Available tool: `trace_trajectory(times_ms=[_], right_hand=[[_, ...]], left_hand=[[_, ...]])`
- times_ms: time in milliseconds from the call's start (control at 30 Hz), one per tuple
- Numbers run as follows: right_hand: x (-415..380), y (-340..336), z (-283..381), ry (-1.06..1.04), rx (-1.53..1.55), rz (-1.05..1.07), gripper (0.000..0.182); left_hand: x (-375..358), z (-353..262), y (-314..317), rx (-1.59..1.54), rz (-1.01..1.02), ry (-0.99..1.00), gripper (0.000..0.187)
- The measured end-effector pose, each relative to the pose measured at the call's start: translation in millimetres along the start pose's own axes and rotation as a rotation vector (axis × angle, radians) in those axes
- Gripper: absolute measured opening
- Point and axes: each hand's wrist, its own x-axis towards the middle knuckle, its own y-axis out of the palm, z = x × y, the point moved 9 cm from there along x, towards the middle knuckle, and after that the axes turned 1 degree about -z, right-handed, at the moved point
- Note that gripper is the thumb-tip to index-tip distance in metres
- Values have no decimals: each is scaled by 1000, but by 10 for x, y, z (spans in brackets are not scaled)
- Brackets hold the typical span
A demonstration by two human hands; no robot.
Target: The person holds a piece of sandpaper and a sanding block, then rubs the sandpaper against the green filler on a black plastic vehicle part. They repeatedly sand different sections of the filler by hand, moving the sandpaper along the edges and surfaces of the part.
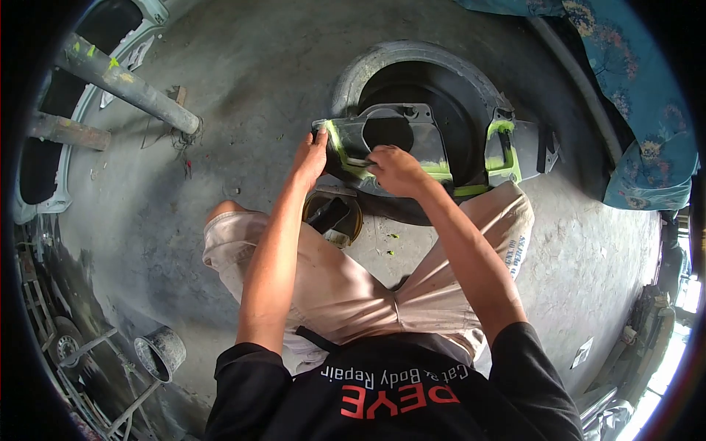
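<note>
A grey car body panel (353,132) with bright green filler along its edges rests across a tire (375,59) on the floor. My left hand (312,156) grips the panel's left end, the fingers closed round its edge. My right hand (397,170) is closed on a small flat scraper (358,162), which touches the green strip at the panel's lower left corner. Most of the scraper is hidden by my fingers. Further right, a green-edged bracket section (503,151) lies over the tire's right side.
Between my knees and the tire stands a round tin (342,239) with a dark object in it. A grey bucket (160,354) is at lower left, near a metal frame (121,367). Pipes (140,88) reach in at upper left. A blue floral cloth (651,162) hangs at right.
</note>
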Motion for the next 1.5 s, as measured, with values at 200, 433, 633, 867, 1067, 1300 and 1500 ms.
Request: trace_trajectory(times_ms=[200,433,633,867,1067,1300,1500], right_hand=[[-226,-142,-254,65,-102,138,21],[-161,-95,49,74,-162,50,27],[-131,-112,-12,48,-151,119,29],[-129,-12,71,-75,-163,46,27],[-283,-152,73,79,-182,114,26],[-140,59,322,-2,-181,-75,19],[-461,-215,14,82,-227,-35,18]], left_hand=[[-123,-32,64,-95,84,-87,91],[99,43,16,30,12,46,73],[-152,-118,52,-97,37,-51,68],[-94,-110,77,-70,94,-22,90],[-141,-123,42,-107,9,-35,65],[-32,-105,11,53,-13,63,68],[-104,-65,-16,-54,-78,-29,58]])
